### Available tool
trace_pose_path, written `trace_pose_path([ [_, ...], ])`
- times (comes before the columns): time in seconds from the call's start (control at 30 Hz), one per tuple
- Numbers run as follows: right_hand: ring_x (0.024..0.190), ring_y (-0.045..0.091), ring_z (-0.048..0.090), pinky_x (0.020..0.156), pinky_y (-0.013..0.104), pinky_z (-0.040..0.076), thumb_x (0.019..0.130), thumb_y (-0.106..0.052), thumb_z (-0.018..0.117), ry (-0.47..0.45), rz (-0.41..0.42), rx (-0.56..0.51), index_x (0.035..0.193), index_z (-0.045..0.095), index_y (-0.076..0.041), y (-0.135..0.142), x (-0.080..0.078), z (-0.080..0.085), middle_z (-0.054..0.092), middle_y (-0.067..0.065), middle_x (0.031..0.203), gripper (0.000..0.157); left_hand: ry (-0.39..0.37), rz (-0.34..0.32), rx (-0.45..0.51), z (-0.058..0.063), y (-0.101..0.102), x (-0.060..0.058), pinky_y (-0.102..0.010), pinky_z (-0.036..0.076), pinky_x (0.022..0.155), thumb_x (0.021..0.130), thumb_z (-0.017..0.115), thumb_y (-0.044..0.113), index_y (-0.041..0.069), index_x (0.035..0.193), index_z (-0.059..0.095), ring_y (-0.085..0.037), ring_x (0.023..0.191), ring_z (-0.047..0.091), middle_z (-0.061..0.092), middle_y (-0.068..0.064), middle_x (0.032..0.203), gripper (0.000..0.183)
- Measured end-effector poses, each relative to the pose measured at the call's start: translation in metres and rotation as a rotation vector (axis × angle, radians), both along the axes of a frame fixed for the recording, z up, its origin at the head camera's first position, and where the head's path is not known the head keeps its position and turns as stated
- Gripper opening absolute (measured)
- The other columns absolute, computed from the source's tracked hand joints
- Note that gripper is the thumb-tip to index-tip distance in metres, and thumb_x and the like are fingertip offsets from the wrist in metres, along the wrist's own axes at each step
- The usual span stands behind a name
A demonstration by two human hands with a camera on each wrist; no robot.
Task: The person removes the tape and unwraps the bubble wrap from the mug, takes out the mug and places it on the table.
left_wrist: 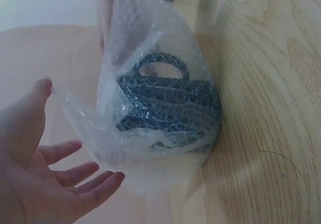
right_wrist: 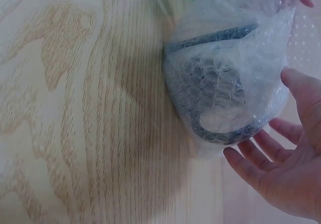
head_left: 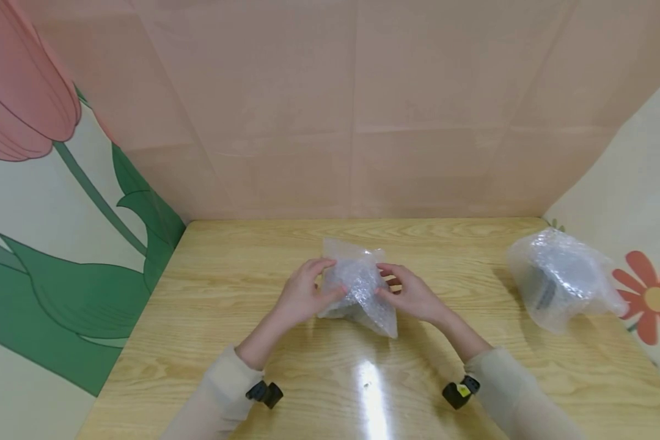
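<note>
Milky, clear bubble wrap (head_left: 357,281), patterned all over in small round blisters, veils a dark blue-black handled object (left_wrist: 165,103); the second wrapped bundle (head_left: 574,269) is cloudy white over grey, with a darker patch. The tabletop (head_left: 198,366) is honey-yellow wood streaked with browner grain. Behind it, the backdrop (head_left: 275,91) is plain dusty pink. The off-white left wall (head_left: 11,195) carries a pink tulip (head_left: 22,79) with dark outlines and green leaves (head_left: 71,299); the whitish right wall (head_left: 638,183) shows an orange-red flower (head_left: 657,299) with a yellow centre. The sleeves (head_left: 506,385) are cream, the wrist devices (head_left: 461,392) black, one marked yellow.
</note>
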State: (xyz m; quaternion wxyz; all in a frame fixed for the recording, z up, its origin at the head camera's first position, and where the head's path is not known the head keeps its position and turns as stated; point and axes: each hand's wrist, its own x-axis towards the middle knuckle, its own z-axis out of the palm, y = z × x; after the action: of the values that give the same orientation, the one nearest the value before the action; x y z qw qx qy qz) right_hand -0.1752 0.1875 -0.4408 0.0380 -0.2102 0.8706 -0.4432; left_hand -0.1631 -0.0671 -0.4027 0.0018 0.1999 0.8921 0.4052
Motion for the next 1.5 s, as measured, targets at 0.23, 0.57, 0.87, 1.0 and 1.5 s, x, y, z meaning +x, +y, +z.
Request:
trace_pose_path([
  [0.23, 0.099, 0.033, 0.059, 0.075, 0.035, 0.056, 0.086, -0.02, 0.065, 0.03, -0.012, 0.03, 0.133, 0.042, 0.002, -0.004, 0.001, 0.001, 0.054, 0.021, 0.118, 0.056, 0.023, 0.026, -0.073, 0.007, 0.002, 0.006, -0.048, 0.039, 0.1, 0.074, 0.071, 0.05, 0.017, 0.133, 0.047, -0.029, 0.126, 0.042, 0.043, -0.006, 0.14, 0.072],
  [0.57, 0.096, 0.034, 0.06, 0.073, 0.034, 0.056, 0.085, -0.018, 0.066, 0.066, -0.031, 0.052, 0.13, 0.044, 0.005, -0.006, 0.003, 0.002, 0.055, 0.024, 0.116, 0.056, 0.064, 0.067, 0.014, 0.016, 0.0, 0.011, -0.018, 0.053, 0.066, 0.076, 0.074, 0.027, 0.014, 0.123, 0.057, -0.019, 0.093, 0.06, 0.058, -0.005, 0.118, 0.051],
  [0.87, 0.097, 0.034, 0.059, 0.074, 0.036, 0.056, 0.085, -0.018, 0.067, 0.066, -0.044, 0.066, 0.131, 0.042, 0.005, -0.009, 0.005, 0.006, 0.054, 0.024, 0.116, 0.057, 0.17, 0.142, 0.118, 0.013, -0.006, 0.009, -0.018, 0.053, 0.063, 0.078, 0.07, 0.008, 0.01, 0.104, 0.067, -0.014, 0.075, 0.062, 0.066, -0.005, 0.093, 0.026],
  [1.0, 0.097, 0.034, 0.059, 0.074, 0.035, 0.056, 0.085, -0.017, 0.067, 0.076, -0.047, 0.08, 0.131, 0.042, 0.004, -0.01, 0.005, 0.005, 0.053, 0.023, 0.116, 0.057, 0.21, 0.18, 0.149, 0.01, -0.012, 0.007, -0.019, 0.053, 0.061, 0.078, 0.068, 0.004, 0.007, 0.099, 0.068, -0.015, 0.07, 0.062, 0.065, -0.005, 0.084, 0.022],
  [1.5, 0.098, 0.036, 0.059, 0.075, 0.037, 0.056, 0.084, -0.015, 0.068, 0.096, -0.074, 0.093, 0.131, 0.043, 0.004, -0.011, 0.005, 0.007, 0.053, 0.023, 0.115, 0.057, 0.179, 0.326, 0.149, 0.002, -0.043, 0.002, -0.024, 0.053, 0.058, 0.079, 0.067, 0.003, 0.008, 0.092, 0.069, -0.015, 0.068, 0.061, 0.068, -0.003, 0.081, 0.014],
])
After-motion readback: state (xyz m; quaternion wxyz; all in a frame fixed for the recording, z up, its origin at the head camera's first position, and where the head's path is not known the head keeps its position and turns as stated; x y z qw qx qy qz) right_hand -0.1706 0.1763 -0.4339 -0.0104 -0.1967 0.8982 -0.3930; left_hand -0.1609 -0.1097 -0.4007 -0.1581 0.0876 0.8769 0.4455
